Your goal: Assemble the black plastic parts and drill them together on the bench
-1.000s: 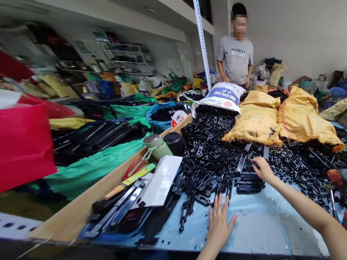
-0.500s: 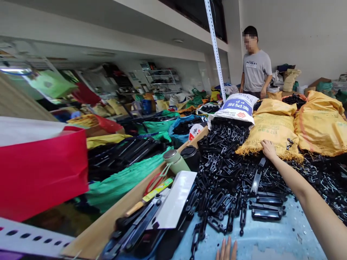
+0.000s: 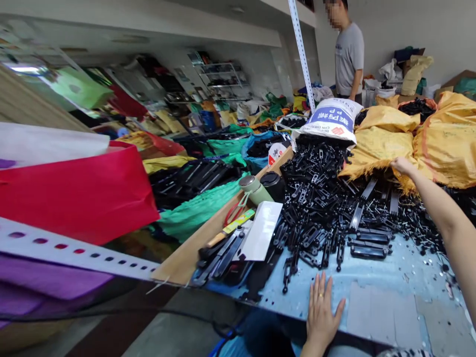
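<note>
My right hand (image 3: 403,167) is closed on the frayed front edge of a yellow woven sack (image 3: 386,136). That edge is lifted, and flat metal-looking strips (image 3: 394,202) show beneath it. My left hand (image 3: 322,310), a ring on one finger, lies flat with fingers spread at the front edge of the blue table (image 3: 327,280). Beyond it is a heap of black slotted plastic parts (image 3: 312,198). A few longer black pieces (image 3: 368,249) lie in a row, nearer me than the sack. Loose screws (image 3: 420,225) are scattered to the right.
A wooden board (image 3: 208,225) edges the table on the left, beside a green flask (image 3: 255,188), a black-lidded cup (image 3: 273,184) and a white card (image 3: 263,230). A white printed sack (image 3: 330,119) rests on the heap. A person (image 3: 347,54) stands behind it.
My right hand has closed on the yellow sack's edge and raised it, uncovering strips beneath. More of my left hand shows at the table edge. The view has tilted down; the person has turned.
</note>
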Demonstrator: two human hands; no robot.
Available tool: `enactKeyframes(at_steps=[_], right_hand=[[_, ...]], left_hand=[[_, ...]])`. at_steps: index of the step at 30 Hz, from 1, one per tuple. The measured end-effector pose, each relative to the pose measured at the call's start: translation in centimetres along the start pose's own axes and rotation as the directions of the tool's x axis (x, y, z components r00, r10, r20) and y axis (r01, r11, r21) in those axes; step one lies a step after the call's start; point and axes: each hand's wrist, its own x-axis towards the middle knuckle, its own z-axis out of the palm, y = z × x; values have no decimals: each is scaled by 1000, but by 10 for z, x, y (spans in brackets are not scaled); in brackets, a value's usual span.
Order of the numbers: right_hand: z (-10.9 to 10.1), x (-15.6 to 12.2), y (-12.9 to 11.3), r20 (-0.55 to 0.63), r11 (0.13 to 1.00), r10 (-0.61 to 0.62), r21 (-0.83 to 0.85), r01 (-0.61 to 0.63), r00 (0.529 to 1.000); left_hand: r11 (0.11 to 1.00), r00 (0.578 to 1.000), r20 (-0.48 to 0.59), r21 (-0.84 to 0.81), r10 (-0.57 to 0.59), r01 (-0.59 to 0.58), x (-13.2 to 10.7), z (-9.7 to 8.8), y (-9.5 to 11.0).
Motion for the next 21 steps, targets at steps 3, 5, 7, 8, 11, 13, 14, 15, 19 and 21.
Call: enactKeyframes(at_steps=[3, 5, 7, 8, 11, 13, 14, 15, 19, 21], right_hand=[[-14, -16, 22, 6, 995, 76, -72, -75, 997], [-7, -40, 20, -3, 989, 85, -122, -85, 996], [9, -76, 8, -83, 983, 16, -183, -31, 996], [19, -96, 1, -133, 976, -55, -214, 25, 990], [45, -151, -22, -101, 917, -339, -258, 305, 935], [52, -169, -32, 30, 892, -402, -212, 398, 915], [51, -170, -36, 61, 908, -373, -182, 378, 926], [48, -168, -37, 56, 938, -307, -152, 312, 950], [37, -148, -40, -51, 996, -32, -85, 27, 998], [46, -149, -44, 0, 993, -72, -98, 72, 997]], left_hand=[[998, 998, 51, -56, -31, 34, 2, 2, 6], [993, 997, 67, -102, -49, 56, 3, 3, 9], [988, 996, 70, -138, -59, 68, 5, 4, 11], [986, 996, 67, -152, -59, 69, 5, 4, 12], [980, 998, 40, -189, -55, 61, 7, 6, 12], [977, 998, 20, -206, -54, 57, 8, 8, 12], [976, 998, 13, -210, -57, 58, 9, 9, 12], [975, 998, 10, -212, -63, 64, 10, 8, 13], [970, 996, 30, -226, -84, 88, 13, 1, 20], [963, 996, 49, -255, -79, 89, 13, -5, 23]])
